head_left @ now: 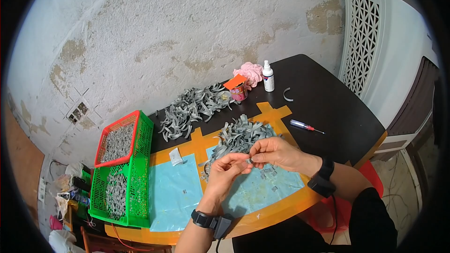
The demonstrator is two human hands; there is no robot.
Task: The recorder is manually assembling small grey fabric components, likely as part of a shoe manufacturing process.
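Observation:
Over the blue sheet [248,198], my left hand [226,173] and my right hand [276,153] meet fingertip to fingertip. Both are pinched on a small grey piece [249,161], mostly covered by the fingers, so its exact kind is hard to make out. Just beyond my hands lies a heap of curved grey strips [241,133]. Several small grey pieces [268,174] are scattered on the sheet below my right hand. A black band with a dark box circles each of my wrists.
Left on the table, a red basket [137,129] and a green basket [140,192] hold many small grey pieces. Another strip heap [187,112] lies by the wall. A tin [239,93], pink cloth [251,72], white spray bottle [268,77] and screwdriver [304,125] stand or lie farther back.

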